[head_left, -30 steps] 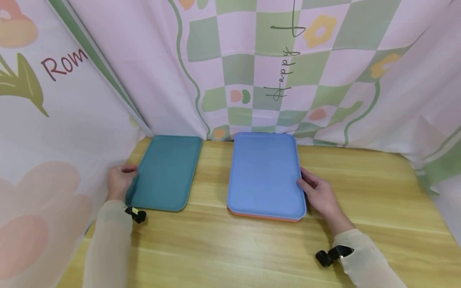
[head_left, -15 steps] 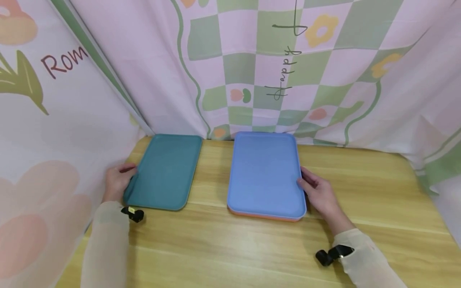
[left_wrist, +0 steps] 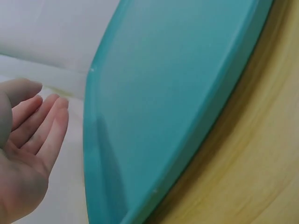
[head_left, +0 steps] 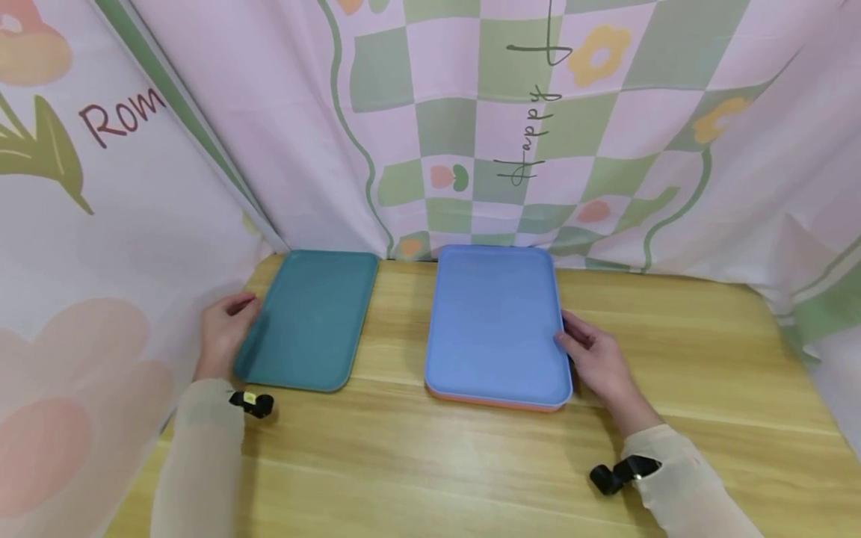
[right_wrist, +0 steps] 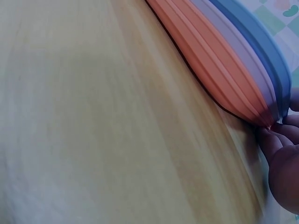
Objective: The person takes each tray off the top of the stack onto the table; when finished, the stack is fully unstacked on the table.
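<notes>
Teal tray [head_left: 309, 321] and blue-topped tray stack [head_left: 498, 321] on a wood-grain desk [head_left: 403, 478]

We see patterned curtains [head_left: 444, 127] left and behind. The left hand [head_left: 225, 335], loose and holding nothing, is just beside the teal tray, whose long axis runs away from us, leaning right. Further right, the stack points straight back, right edge pinched by the right hand [head_left: 599, 365].
</notes>
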Available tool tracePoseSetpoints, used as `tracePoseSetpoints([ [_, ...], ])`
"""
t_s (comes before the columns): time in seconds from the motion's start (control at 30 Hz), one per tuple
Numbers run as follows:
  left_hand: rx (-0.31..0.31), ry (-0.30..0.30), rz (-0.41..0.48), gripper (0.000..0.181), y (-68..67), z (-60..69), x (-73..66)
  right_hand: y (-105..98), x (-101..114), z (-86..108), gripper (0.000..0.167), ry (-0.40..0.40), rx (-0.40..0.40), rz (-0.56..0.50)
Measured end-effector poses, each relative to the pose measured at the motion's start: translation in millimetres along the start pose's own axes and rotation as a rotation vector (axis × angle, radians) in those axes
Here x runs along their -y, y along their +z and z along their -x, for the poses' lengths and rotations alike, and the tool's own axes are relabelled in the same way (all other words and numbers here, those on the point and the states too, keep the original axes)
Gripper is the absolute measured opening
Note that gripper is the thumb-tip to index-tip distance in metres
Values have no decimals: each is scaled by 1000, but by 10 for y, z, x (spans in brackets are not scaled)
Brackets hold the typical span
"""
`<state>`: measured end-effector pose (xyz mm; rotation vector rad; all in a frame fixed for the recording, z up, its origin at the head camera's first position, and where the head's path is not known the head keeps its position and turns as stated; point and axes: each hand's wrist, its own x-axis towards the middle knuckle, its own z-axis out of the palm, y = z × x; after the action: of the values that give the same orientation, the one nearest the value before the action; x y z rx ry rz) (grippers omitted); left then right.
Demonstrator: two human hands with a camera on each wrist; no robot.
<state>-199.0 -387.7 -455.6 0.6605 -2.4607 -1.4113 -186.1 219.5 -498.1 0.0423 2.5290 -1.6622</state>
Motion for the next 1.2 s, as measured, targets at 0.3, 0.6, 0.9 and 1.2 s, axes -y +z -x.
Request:
tracePoseSetpoints([
  [0.3, 107, 73, 89, 44, 209, 134, -194, -15, 16, 9, 61, -5, -12, 4],
  [0.6, 195, 113, 5, 47, 459, 264, -407, -23, 16, 27, 61, -9, -30, 33],
  [0.9, 286, 209, 37, 46, 752, 420, -601, -52, 19, 31, 60, 17, -23, 29],
  [1.2, 363, 279, 81, 40, 1047, 593, -786, -57, 1, 40, 56, -5, -85, 44],
])
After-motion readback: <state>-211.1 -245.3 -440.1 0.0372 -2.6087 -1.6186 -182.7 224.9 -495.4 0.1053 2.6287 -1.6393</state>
